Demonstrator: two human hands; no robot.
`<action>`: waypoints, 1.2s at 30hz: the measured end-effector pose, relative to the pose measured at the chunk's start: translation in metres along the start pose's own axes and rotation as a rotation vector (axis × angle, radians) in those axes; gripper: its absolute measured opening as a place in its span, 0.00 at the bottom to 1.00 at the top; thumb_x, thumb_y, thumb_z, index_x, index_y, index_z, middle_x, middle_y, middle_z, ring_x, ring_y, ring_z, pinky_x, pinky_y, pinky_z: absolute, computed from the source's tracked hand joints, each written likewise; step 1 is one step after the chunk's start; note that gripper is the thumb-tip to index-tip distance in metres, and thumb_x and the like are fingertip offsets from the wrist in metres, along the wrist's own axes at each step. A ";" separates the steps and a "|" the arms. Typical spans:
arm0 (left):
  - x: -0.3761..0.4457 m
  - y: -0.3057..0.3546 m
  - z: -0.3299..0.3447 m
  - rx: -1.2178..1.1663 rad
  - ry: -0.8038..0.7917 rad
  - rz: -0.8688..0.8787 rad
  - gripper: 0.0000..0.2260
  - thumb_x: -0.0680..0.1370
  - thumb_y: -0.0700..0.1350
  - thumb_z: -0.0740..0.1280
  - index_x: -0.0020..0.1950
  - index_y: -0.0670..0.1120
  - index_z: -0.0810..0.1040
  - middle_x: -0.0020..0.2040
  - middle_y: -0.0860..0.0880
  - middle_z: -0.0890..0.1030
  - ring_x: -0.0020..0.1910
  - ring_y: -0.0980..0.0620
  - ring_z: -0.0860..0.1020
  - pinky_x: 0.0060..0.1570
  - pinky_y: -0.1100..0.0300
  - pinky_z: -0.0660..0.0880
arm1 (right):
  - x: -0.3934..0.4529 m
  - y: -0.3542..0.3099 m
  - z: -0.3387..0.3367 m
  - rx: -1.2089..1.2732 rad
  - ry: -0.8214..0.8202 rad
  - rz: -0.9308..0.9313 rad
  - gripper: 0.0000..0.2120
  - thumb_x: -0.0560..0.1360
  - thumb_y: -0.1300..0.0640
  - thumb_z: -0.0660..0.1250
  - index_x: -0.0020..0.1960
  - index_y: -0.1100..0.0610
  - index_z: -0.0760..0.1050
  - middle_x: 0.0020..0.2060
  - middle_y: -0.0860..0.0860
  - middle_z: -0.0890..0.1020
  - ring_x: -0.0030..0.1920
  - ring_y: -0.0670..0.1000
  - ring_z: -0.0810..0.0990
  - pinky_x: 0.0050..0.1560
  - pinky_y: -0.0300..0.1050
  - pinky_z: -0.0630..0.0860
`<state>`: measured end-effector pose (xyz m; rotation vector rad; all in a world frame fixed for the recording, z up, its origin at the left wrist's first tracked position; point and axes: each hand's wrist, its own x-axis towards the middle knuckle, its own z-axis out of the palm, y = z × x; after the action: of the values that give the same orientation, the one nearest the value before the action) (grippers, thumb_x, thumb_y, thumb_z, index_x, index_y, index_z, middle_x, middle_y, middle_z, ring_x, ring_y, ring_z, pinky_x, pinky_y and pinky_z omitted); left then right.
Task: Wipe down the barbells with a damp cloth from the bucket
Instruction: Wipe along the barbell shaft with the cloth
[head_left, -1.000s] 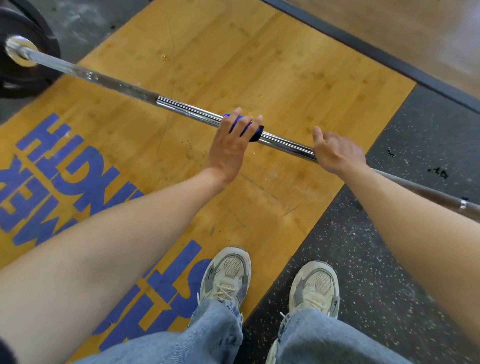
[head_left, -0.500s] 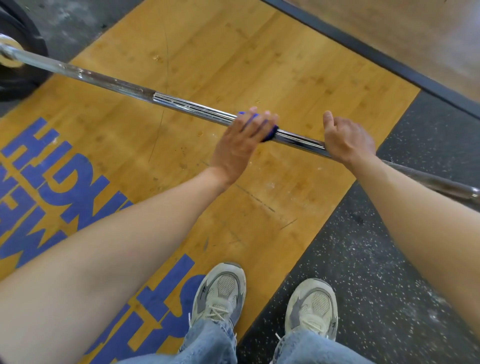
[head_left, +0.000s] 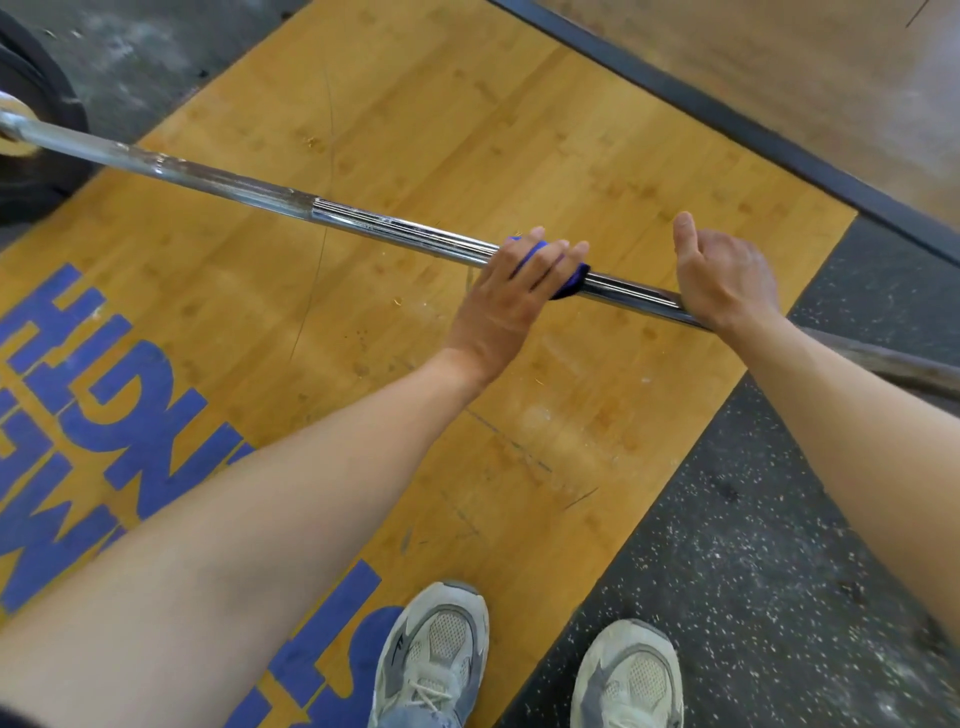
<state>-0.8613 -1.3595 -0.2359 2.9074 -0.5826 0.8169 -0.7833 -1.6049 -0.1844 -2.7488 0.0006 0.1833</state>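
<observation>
A long steel barbell (head_left: 395, 226) runs across the view from upper left to right, above the wooden platform. My left hand (head_left: 511, 296) lies over the bar's smooth middle part, fingers curled over a blue cloth (head_left: 571, 280) wrapped on the shaft. Only the cloth's edges show past my fingers. About a hand's width to the right, my right hand (head_left: 722, 280) grips the bare bar with the thumb pointing up. No bucket is in view.
A black weight plate (head_left: 36, 104) sits on the bar's left end. Below is a wooden platform (head_left: 467, 130) with blue lettering, bordered by speckled black rubber flooring (head_left: 753, 571) and a dark frame strip (head_left: 727, 124). My shoes (head_left: 434, 654) stand near the bottom edge.
My left hand has slid the blue cloth a little to the right along the bar, away from the knurled section. My right hand keeps its hold, and the view has shifted slightly.
</observation>
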 end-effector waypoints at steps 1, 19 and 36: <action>-0.004 -0.013 -0.001 -0.008 -0.013 -0.057 0.28 0.78 0.29 0.57 0.78 0.45 0.69 0.69 0.47 0.76 0.72 0.41 0.72 0.74 0.48 0.67 | 0.004 0.000 -0.001 0.000 0.004 -0.007 0.34 0.83 0.34 0.41 0.41 0.58 0.73 0.39 0.56 0.77 0.45 0.61 0.75 0.45 0.55 0.69; -0.006 -0.048 0.000 0.028 -0.041 -0.262 0.31 0.74 0.27 0.56 0.77 0.43 0.68 0.68 0.45 0.75 0.74 0.39 0.68 0.74 0.47 0.65 | 0.030 0.000 -0.003 0.004 -0.029 -0.029 0.42 0.80 0.30 0.39 0.50 0.61 0.79 0.46 0.59 0.81 0.48 0.62 0.78 0.54 0.61 0.75; -0.037 -0.038 -0.020 -0.016 -0.029 -0.372 0.26 0.74 0.28 0.64 0.70 0.44 0.73 0.64 0.45 0.77 0.73 0.41 0.67 0.73 0.49 0.66 | -0.021 -0.006 0.002 -0.146 -0.120 -0.018 0.38 0.80 0.29 0.37 0.38 0.57 0.70 0.37 0.57 0.76 0.40 0.59 0.75 0.43 0.55 0.70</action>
<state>-0.8861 -1.3085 -0.2365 2.8811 -0.0421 0.7138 -0.8042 -1.5996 -0.1812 -2.8773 -0.0734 0.3567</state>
